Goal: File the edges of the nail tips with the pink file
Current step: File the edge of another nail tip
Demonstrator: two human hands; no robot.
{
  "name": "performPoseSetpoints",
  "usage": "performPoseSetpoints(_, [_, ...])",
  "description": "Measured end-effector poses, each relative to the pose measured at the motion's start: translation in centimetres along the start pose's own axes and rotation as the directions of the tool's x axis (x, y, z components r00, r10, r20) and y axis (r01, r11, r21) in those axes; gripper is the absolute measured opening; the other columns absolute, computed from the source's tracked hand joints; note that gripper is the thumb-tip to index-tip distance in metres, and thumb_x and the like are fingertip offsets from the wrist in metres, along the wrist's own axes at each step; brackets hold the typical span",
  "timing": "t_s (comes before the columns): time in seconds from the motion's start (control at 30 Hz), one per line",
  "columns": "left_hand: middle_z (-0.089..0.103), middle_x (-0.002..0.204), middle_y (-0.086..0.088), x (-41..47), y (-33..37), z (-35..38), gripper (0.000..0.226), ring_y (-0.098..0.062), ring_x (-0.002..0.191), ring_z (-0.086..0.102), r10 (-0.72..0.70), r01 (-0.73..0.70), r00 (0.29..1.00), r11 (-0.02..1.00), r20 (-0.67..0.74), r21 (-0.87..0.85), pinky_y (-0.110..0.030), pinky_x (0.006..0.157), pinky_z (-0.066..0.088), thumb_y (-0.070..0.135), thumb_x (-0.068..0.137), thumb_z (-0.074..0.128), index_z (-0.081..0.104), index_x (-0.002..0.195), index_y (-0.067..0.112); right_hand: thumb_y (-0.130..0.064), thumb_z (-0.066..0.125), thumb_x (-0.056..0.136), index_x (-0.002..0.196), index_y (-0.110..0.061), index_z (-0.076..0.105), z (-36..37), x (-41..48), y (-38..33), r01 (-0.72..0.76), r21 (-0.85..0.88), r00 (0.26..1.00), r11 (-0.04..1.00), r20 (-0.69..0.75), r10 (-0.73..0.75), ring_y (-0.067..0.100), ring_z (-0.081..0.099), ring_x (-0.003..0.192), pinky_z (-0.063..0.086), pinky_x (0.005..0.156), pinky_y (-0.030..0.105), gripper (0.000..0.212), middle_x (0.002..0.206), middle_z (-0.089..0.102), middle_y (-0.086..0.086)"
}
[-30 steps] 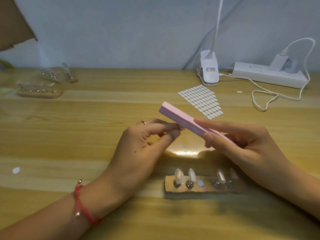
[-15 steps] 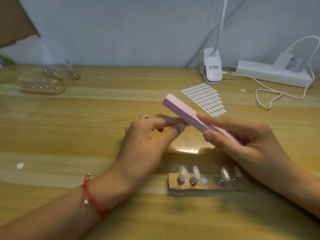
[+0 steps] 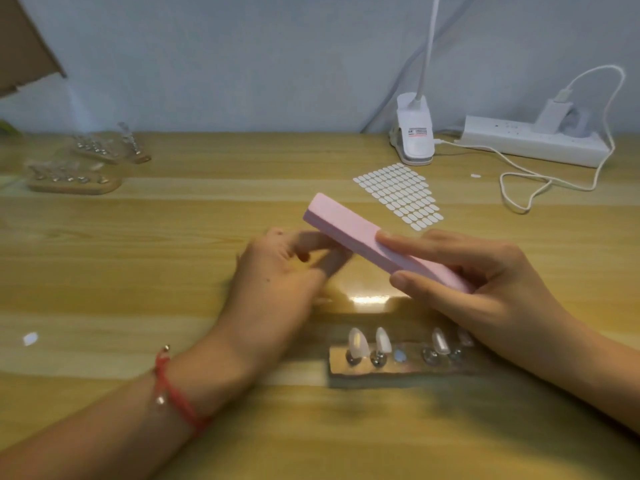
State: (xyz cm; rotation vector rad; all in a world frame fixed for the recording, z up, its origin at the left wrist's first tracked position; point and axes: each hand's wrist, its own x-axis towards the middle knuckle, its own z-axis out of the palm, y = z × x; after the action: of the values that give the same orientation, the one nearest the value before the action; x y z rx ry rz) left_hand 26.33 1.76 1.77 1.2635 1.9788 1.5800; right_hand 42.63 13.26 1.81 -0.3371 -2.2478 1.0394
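My right hand [image 3: 485,282] grips the pink file [image 3: 349,230], a long pink block slanting up to the left above the table. My left hand [image 3: 280,275] has its fingertips pinched together right under the file's middle, blurred; whatever they pinch is hidden, probably a nail tip. Below the hands a small wooden holder [image 3: 408,370] stands on the table with several pale nail tips [image 3: 356,341] upright on metal stands. One stand in the middle carries no tip.
A sheet of white adhesive tabs [image 3: 398,195] lies behind the file. A white clip lamp [image 3: 414,133] and a power strip [image 3: 533,143] with a looping cable sit at the back right. Two more wooden holders [image 3: 72,181] stand at the far left.
The left hand has shifted slightly and is blurred, its fingertips staying against the file. The file and right hand hold nearly the same place.
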Motion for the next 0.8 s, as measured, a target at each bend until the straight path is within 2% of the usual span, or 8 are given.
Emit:
performPoseSetpoints(0.07, [0.066,0.076,0.019,0.4,-0.3,-0.5,0.018,-0.009,0.078,0.053,0.015,-0.015,0.998,1.0,-0.059,-0.005,-0.011,0.069,0.039,0.03,0.079,0.069,0.069,0.077,0.048,-0.034,0.067,0.082,0.119,-0.025,0.069,0.1,0.0,0.1,0.009,-0.007,1.0,1.0,0.018,-0.009,0.008,0.064,0.082,0.04,0.07,0.011,0.038,0.091,0.07,-0.015])
performPoseSetpoints(0.17, [0.065,0.09,0.014,-0.4,0.1,0.1,0.016,-0.01,0.095,0.056,0.031,-0.031,0.999,0.998,0.008,0.047,-0.013,0.078,0.038,0.038,0.075,0.069,0.07,0.078,0.054,-0.033,0.067,0.082,0.117,-0.028,0.068,0.1,0.1,0.1,0.015,0.023,1.0,1.0,-0.004,-0.015,0.004,0.062,0.078,0.041,0.069,0.011,0.036,0.09,0.071,-0.011])
performPoseSetpoints(0.3, [0.067,0.081,0.027,0.3,0.2,-0.4,0.012,-0.009,0.094,0.057,0.06,-0.059,0.996,0.998,-0.059,0.014,-0.01,0.076,0.039,0.042,0.073,0.068,0.068,0.078,0.052,-0.034,0.068,0.081,0.115,-0.034,0.068,-0.1,0.2,0.0,-0.019,0.046,1.0,0.999,-0.004,0.019,0.004,0.063,0.078,0.041,0.067,0.008,0.034,0.096,0.073,-0.011])
performPoseSetpoints(0.43, [0.064,0.085,0.036,-0.5,0.6,0.2,0.009,0.003,0.091,0.053,0.121,-0.123,0.992,0.991,0.049,0.056,-0.021,0.089,0.037,0.049,0.07,0.063,0.068,0.075,0.055,-0.028,0.068,0.082,0.115,-0.027,0.068,0.1,0.2,-0.1,-0.04,0.115,0.999,0.993,-0.005,0.041,-0.004,0.051,0.054,0.033,0.054,0.002,0.033,0.064,0.061,-0.023])
performPoseSetpoints(0.57, [0.066,0.075,0.032,0.2,0.2,-0.5,0.014,-0.003,0.08,0.049,0.097,-0.099,0.993,0.995,-0.06,-0.025,-0.011,0.074,0.038,0.032,0.08,0.068,0.07,0.087,0.043,-0.025,0.067,0.08,0.115,-0.024,0.067,0.1,0.3,-0.1,-0.094,0.146,0.996,0.985,0.002,0.095,-0.004,0.046,0.045,0.029,0.048,0.002,0.035,0.052,0.054,-0.026])
performPoseSetpoints(0.67, [0.068,0.086,0.031,-0.7,0.7,0.2,0.007,0.0,0.091,0.054,0.161,-0.164,0.985,0.985,0.061,0.048,-0.021,0.085,0.038,0.039,0.08,0.069,0.071,0.083,0.044,-0.028,0.066,0.079,0.113,-0.028,0.069,0.1,0.3,-0.2,-0.122,0.246,0.992,0.961,-0.002,0.126,-0.003,0.047,0.042,0.032,0.046,0.003,0.035,0.06,0.061,-0.024])
performPoseSetpoints(0.7, [0.068,0.086,0.03,-0.7,0.7,0.2,0.007,0.0,0.089,0.054,0.152,-0.154,0.987,0.987,0.056,0.034,-0.021,0.084,0.038,0.042,0.078,0.067,0.071,0.084,0.045,-0.031,0.066,0.078,0.112,-0.032,0.07,0.0,0.3,-0.3,-0.14,0.272,0.989,0.952,-0.011,0.148,-0.002,0.046,0.04,0.032,0.045,0.005,0.035,0.062,0.063,-0.021])
performPoseSetpoints(0.8, [0.066,0.076,0.033,0.2,0.4,-0.3,0.011,-0.002,0.076,0.049,0.082,-0.085,0.994,0.996,-0.076,-0.04,-0.008,0.07,0.037,0.036,0.078,0.066,0.069,0.084,0.044,-0.03,0.065,0.079,0.113,-0.03,0.069,0.1,0.2,-0.2,-0.128,0.22,0.991,0.967,-0.007,0.133,-0.003,0.043,0.041,0.03,0.046,0.004,0.034,0.057,0.058,-0.025])
